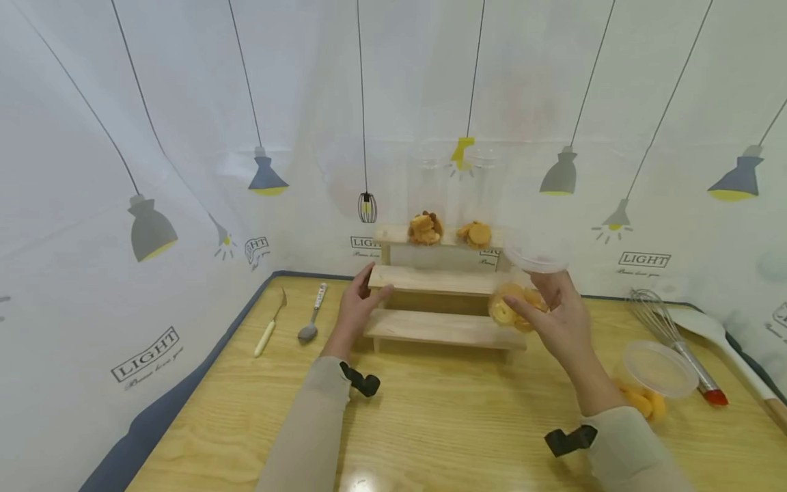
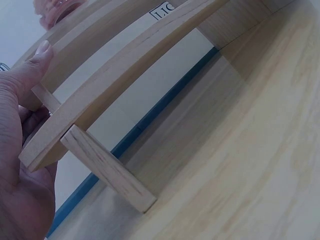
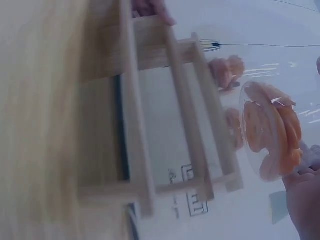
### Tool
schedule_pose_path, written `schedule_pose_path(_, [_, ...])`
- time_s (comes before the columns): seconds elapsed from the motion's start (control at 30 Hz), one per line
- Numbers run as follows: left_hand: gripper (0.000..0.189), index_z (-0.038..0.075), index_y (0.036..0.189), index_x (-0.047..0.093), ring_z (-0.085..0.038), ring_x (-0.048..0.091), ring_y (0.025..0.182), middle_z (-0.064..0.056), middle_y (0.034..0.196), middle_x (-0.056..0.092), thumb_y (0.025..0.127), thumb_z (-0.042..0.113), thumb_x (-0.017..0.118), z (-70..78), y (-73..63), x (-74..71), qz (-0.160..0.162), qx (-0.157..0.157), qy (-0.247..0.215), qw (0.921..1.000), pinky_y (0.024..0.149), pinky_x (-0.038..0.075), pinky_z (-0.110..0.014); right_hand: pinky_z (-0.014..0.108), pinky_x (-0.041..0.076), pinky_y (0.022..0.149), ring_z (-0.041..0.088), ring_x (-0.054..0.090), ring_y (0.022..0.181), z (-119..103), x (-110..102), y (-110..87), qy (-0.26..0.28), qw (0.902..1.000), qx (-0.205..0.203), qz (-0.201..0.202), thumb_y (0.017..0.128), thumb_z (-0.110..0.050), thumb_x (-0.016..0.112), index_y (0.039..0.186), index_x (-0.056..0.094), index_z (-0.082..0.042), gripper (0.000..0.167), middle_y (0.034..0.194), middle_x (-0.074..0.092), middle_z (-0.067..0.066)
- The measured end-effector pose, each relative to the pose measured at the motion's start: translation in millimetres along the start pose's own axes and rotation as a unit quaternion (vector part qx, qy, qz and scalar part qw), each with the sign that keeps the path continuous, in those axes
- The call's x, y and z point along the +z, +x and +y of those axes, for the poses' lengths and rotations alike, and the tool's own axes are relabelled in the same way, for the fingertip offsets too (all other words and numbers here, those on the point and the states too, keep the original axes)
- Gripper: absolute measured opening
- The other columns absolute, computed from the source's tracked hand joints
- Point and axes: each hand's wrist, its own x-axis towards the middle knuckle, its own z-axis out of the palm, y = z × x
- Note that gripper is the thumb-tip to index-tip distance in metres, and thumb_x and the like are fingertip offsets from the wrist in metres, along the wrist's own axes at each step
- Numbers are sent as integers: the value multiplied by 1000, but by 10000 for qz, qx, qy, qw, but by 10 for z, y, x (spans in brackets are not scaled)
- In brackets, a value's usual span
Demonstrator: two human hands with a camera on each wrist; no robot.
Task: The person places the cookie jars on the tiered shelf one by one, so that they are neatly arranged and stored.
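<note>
only the head view shows jar lids point(image 1: 538, 264)

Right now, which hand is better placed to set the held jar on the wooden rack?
Probably the right hand: it holds the jar near the right end of the wooden rack, while the left hand holds the opposite end.

L hand point(image 2: 10, 145) grips end of wdn shelf point(image 2: 105, 90); its leg point(image 2: 110, 170) on tabletop point(image 2: 240, 150), blue strip point(image 2: 165, 102) in bkgd.

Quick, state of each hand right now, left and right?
Left hand: holding the wooden shelf at its left end.
Right hand: closed, holding a clear container of yellow snacks.
</note>
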Motion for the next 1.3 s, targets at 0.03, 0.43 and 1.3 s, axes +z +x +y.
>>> schedule_pose_path(0.03, [86, 22, 159, 32, -16, 25, 150, 2, 163, 28, 89, 47, 75, 6, -2, -3, -18, -16, -9, 10000, 122, 24, -35, 29, 39, 114, 20, 44, 141, -26, 40, 54, 109, 9999, -11, 27, 85, -2, 80, 154, 40, -23, 82, 153, 47, 3])
schedule_pose_path(0.43, [83, 10, 160, 28, -23, 20, 151, -7, 165, 22, 94, 32, 74, 292, -104, 11, -238, -221, 2, 9995, 122, 23, -38, 43, 29, 121, 21, 37, 145, -179, 538, 344, 795, 9968, -90, -63, 88, -2, 78, 154, 39, -19, 78, 157, 42, 3])
schedule_pose_path(1.3, [86, 18, 158, 35, -17, 29, 149, 0, 162, 32, 87, 42, 78, -37, 21, 28, 164, 166, -73, 9997, 122, 25, -36, 34, 33, 118, 16, 33, 146, 171, 1136, 463, 311, 9926, 1112, -379, 80, -50, 82, 157, 30, -33, 95, 160, 32, -7])
